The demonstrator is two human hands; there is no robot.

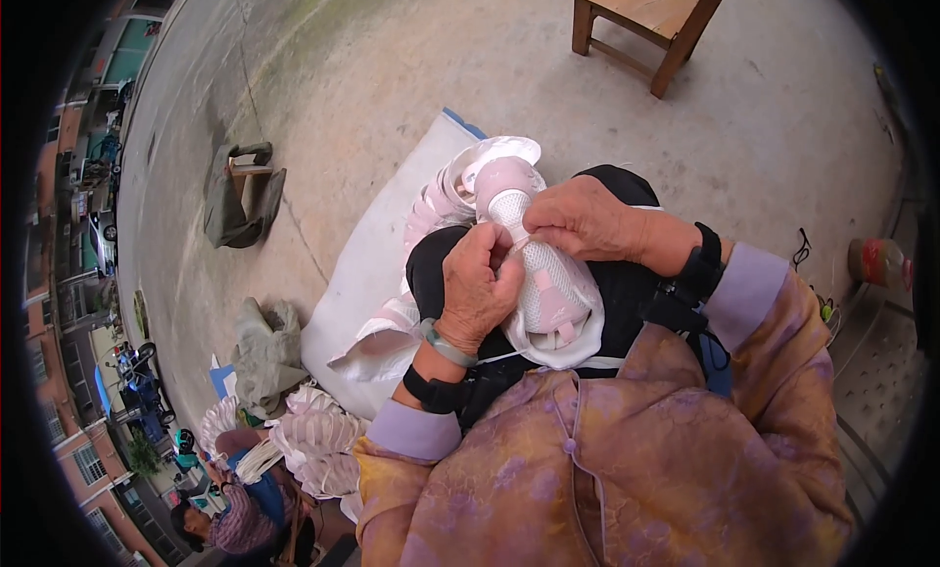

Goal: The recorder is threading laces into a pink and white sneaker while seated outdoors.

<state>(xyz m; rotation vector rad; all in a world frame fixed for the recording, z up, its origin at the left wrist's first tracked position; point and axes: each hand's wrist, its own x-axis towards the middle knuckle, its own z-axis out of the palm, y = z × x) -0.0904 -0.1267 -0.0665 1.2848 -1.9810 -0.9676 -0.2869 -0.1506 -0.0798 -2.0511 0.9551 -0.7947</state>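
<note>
Bundles of pale shoe uppers (323, 440) lie at far left beside another person (235, 518). On the lap, the left hand (477, 288) pinches the pink-and-white shoe upper (548, 283), fingers closed on its mesh; the upper's long axis runs up and away. The right hand (583, 217) grips its top edge, possibly holding a needle. A white sack (367, 263) lies behind; a wooden chair (646, 19) stands well apart.

An outdoor work spot on a concrete yard (411, 68) beside a street — buildings (69, 175) and parked vehicles (137, 391) line the left rim, a wooden chair (646, 19) stands on the ground, and sacks (259, 352) and piled white-pink shoe parts (318, 440) lie about.
</note>
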